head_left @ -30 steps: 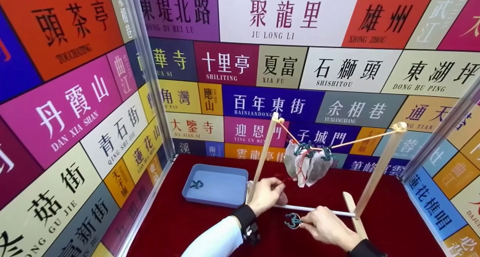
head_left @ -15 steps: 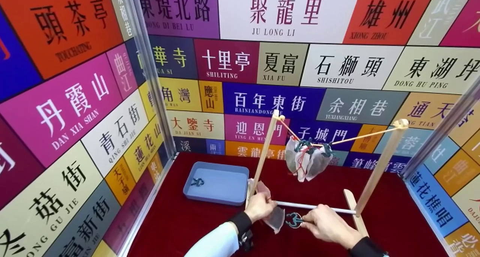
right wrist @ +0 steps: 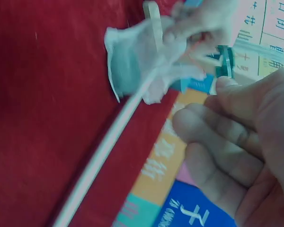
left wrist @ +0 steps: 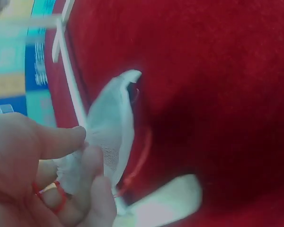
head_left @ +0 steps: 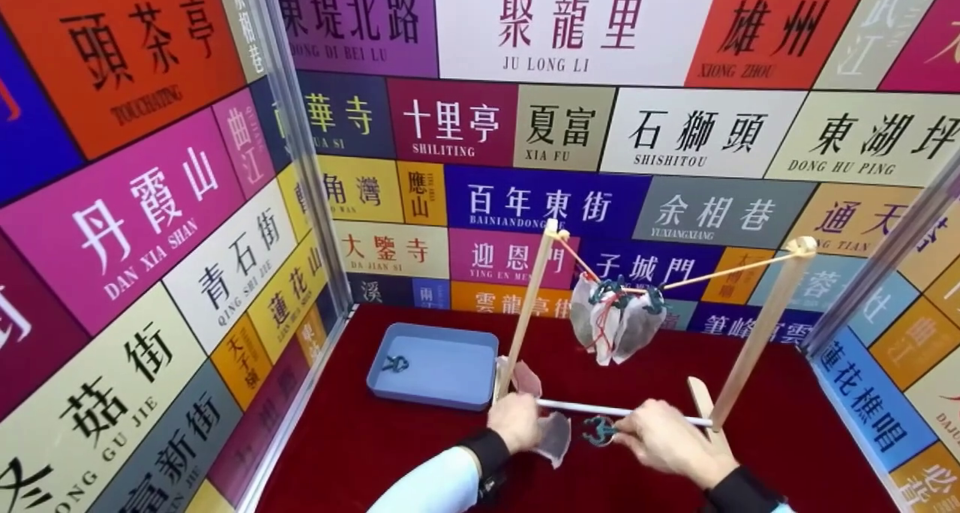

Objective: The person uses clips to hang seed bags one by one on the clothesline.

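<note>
My left hand [head_left: 514, 421] pinches a thin white gauze pouch [head_left: 553, 439] near the foot of the wooden frame's left post [head_left: 529, 303]. In the left wrist view the pouch [left wrist: 111, 118] spreads beyond the fingertips, and a red string [left wrist: 61, 196] loops by the fingers. Between thumb and fingers, my right hand [head_left: 667, 439] holds a dark green clothes peg [head_left: 600, 430], just right of the pouch and apart from it. More white pouches [head_left: 616, 329] with red strings hang bunched from the frame's sagging cord [head_left: 731, 273], held by green pegs [head_left: 654, 298].
A blue tray [head_left: 450, 363] with a green peg [head_left: 395, 363] in it stands left of the frame. A white rod [head_left: 592, 407] joins the feet of the frame, whose right post [head_left: 761, 340] rises past my right hand. Lettered panels enclose the red cloth [head_left: 337, 438].
My left hand has come down and slightly left from below the hanging pouches, bringing the gauze pouch with it. The peg in my right hand has risen a little and turned.
</note>
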The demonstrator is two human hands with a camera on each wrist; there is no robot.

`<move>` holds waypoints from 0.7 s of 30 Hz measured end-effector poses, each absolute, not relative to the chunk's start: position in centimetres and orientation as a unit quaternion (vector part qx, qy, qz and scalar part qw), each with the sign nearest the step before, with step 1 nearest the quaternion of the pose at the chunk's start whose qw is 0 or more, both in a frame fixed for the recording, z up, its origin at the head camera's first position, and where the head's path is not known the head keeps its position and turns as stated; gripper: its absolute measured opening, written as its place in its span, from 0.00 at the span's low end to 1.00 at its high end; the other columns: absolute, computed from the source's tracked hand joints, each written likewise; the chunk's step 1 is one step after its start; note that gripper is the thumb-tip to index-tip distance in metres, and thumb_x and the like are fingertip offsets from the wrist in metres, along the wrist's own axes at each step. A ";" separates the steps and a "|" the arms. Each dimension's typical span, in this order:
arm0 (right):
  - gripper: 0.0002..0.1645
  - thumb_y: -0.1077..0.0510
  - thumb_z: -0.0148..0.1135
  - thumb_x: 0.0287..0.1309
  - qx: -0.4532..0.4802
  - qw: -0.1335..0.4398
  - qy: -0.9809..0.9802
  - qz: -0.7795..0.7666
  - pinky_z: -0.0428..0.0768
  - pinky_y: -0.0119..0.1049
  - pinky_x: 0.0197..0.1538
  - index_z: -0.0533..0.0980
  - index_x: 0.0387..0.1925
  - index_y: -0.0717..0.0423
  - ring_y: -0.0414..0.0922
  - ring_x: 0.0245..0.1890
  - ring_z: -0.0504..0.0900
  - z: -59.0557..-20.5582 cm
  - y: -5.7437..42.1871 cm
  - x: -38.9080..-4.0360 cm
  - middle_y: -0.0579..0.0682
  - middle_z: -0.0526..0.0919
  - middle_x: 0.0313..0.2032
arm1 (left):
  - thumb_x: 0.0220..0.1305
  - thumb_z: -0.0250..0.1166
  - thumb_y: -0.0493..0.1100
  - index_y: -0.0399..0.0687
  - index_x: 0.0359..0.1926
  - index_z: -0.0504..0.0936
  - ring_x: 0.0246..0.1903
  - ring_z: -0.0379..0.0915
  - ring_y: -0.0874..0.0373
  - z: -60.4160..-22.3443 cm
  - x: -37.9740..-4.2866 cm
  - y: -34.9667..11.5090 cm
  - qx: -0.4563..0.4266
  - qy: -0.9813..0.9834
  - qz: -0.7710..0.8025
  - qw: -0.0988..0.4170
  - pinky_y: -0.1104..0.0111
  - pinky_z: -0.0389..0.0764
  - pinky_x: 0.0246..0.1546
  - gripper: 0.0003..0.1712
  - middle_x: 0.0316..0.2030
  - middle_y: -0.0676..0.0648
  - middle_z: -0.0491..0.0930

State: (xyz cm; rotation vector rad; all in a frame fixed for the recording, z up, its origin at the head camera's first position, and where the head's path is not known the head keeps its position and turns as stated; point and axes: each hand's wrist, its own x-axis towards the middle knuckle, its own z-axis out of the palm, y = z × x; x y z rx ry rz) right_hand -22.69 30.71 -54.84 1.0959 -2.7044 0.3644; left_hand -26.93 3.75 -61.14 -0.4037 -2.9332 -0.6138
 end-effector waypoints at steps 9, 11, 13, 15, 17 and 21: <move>0.05 0.60 0.78 0.63 0.253 0.134 -0.954 0.092 0.86 0.45 0.31 0.95 0.40 0.49 0.44 0.26 0.90 -50.7 33.5 -24.1 0.44 0.95 0.30 | 0.52 0.83 0.65 0.66 0.25 0.90 0.25 0.84 0.59 -53.2 -24.2 8.8 -0.289 -0.949 0.049 0.118 0.61 0.84 0.21 0.15 0.26 0.56 0.88; 0.07 0.61 0.77 0.65 0.237 0.133 -0.958 0.097 0.89 0.45 0.31 0.95 0.43 0.53 0.47 0.26 0.91 -49.4 34.3 -24.3 0.48 0.95 0.31 | 0.57 0.81 0.66 0.68 0.23 0.89 0.23 0.83 0.60 -51.5 -23.7 9.8 -0.324 -0.934 0.036 0.146 0.63 0.83 0.19 0.16 0.23 0.57 0.87; 0.06 0.62 0.74 0.66 0.213 0.130 -0.964 0.089 0.87 0.46 0.28 0.94 0.42 0.54 0.47 0.24 0.88 -47.8 35.1 -24.4 0.49 0.95 0.31 | 0.68 0.74 0.62 0.68 0.22 0.88 0.21 0.84 0.61 -49.9 -23.4 10.7 -0.353 -0.917 0.007 0.187 0.64 0.82 0.18 0.17 0.21 0.59 0.86; 0.06 0.61 0.71 0.68 0.183 0.122 -0.973 0.074 0.81 0.44 0.24 0.92 0.36 0.53 0.45 0.21 0.82 -46.1 36.0 -24.5 0.47 0.90 0.26 | 0.74 0.69 0.61 0.68 0.23 0.87 0.21 0.84 0.63 -48.3 -23.2 11.7 -0.376 -0.901 -0.005 0.218 0.66 0.82 0.18 0.20 0.20 0.60 0.84; 0.08 0.61 0.69 0.68 0.157 0.117 -0.979 0.056 0.75 0.42 0.21 0.88 0.32 0.51 0.44 0.19 0.75 -44.4 36.8 -24.5 0.46 0.83 0.21 | 0.77 0.66 0.59 0.67 0.24 0.86 0.21 0.83 0.64 -46.6 -23.2 12.9 -0.392 -0.890 0.000 0.233 0.68 0.81 0.18 0.20 0.20 0.61 0.83; 0.08 0.61 0.68 0.68 0.136 0.136 -0.981 0.028 0.73 0.44 0.19 0.86 0.31 0.52 0.46 0.18 0.72 -41.3 38.4 -24.1 0.47 0.78 0.19 | 0.82 0.60 0.60 0.67 0.27 0.84 0.20 0.79 0.67 -43.3 -24.0 15.2 -0.405 -0.878 0.030 0.253 0.71 0.79 0.18 0.22 0.21 0.63 0.81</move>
